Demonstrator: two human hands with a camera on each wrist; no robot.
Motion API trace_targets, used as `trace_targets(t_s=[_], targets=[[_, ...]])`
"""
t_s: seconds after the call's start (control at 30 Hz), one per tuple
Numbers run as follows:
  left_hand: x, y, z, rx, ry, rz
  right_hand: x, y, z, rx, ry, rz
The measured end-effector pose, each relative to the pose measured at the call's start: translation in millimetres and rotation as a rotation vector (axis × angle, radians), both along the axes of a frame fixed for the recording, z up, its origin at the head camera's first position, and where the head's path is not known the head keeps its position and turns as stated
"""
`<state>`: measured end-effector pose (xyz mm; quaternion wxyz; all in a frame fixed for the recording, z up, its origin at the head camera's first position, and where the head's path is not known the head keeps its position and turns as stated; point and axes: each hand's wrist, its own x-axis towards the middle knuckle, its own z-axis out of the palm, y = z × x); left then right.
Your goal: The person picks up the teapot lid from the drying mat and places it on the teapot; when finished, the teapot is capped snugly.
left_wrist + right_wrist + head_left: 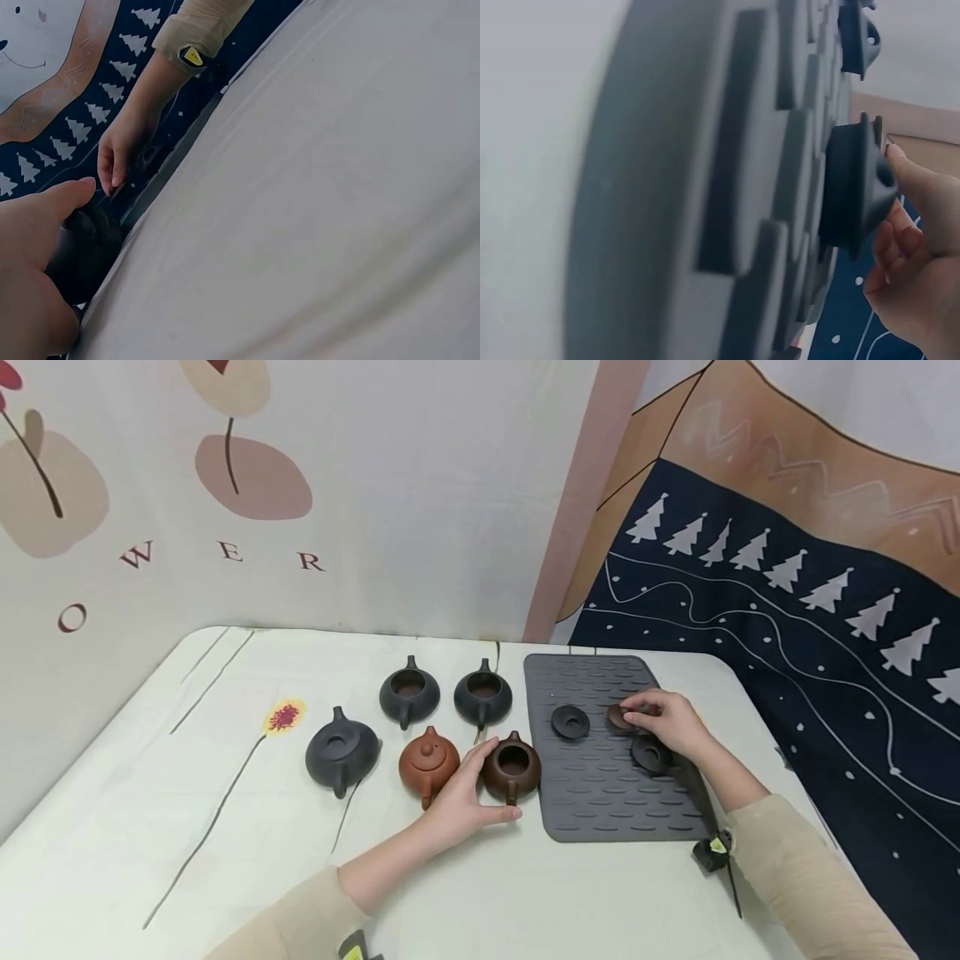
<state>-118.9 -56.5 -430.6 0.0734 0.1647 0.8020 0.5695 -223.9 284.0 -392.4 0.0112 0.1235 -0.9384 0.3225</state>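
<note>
My left hand (pixel 459 806) holds a dark brown teapot (pixel 531 770) without its lid, fingers along its left side and thumb at the front. In the left wrist view this teapot (pixel 86 255) looks nearly black. Over the grey ridged mat (pixel 592 814), my right hand (pixel 671 724) pinches a small brown lid (pixel 617 718) between thumb and fingers. Two black lids lie close by on the mat: one (pixel 571 722) to the left, the other (pixel 649 755) just under the hand. The right wrist view shows the nearer black lid (pixel 851 187) partly covering the brown one.
Left of the held teapot stands a reddish teapot (pixel 429 764) with its lid on. Behind are two black lidless teapots (pixel 397 706) (pixel 483 700). A black teapot (pixel 341 752) with a covered top stands farther left. White patterned cloth (pixel 225 860) covers the table; printed curtains hang behind.
</note>
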Motion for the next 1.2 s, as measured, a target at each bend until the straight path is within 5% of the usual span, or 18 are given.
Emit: trace_targets(t_s=[1.2], targets=[[-0.2,-1.0,-0.7,-0.018,0.027,-0.004,58.6,-51,42.8,-0.126,0.198,0.035]])
